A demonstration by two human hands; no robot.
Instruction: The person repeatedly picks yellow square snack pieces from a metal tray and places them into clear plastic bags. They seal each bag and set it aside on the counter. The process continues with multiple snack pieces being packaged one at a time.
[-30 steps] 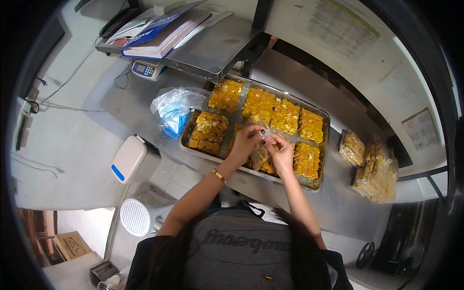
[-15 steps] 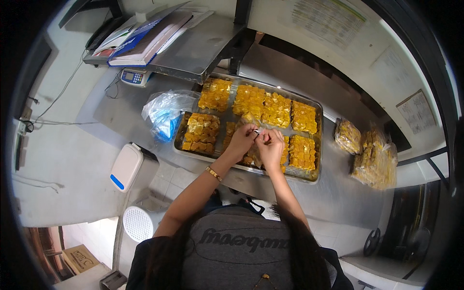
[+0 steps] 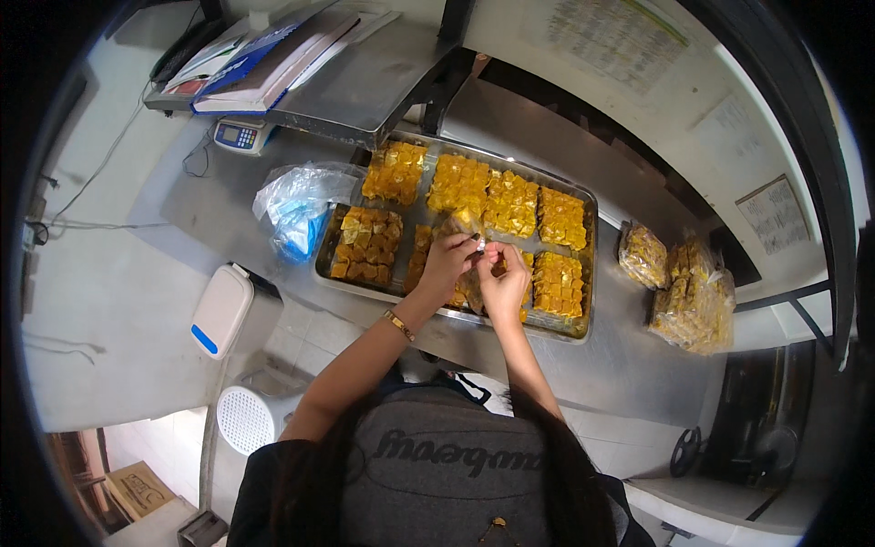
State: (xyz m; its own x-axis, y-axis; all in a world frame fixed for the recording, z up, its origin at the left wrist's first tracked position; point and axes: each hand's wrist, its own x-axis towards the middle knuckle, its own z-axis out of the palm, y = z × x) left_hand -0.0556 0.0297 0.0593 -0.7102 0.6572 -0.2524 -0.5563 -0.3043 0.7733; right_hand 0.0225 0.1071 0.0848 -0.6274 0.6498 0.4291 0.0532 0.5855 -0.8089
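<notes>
A clear plastic bag of yellow dumplings [image 3: 462, 221] is gathered up between my hands, above the middle of a metal tray [image 3: 590, 273]. My left hand [image 3: 447, 266] pinches the bag's bunched neck, and my right hand [image 3: 507, 284] has its fingertips drawn together against the same spot. A small whitish bit shows between the fingertips; I cannot make out what it is. Much of the bag lies hidden behind my hands. Around it, the tray bears blocks of yellow dumplings [image 3: 558, 284] set in two rows, some partly covered by my hands.
Crumpled clear and blue plastic bags [image 3: 299, 214] lie left of the tray. Filled bags of dumplings [image 3: 690, 305] rest on the steel table at the right. A digital scale [image 3: 241, 137] stands beneath a shelf [image 3: 351, 96] stacked with folders. A lidded bin [image 3: 223, 310] and white stool [image 3: 246, 419] are lower left.
The whole view has shifted slightly, so the table appears further left. Both hands stay at the bag's neck, with the right fingers a little changed in pose.
</notes>
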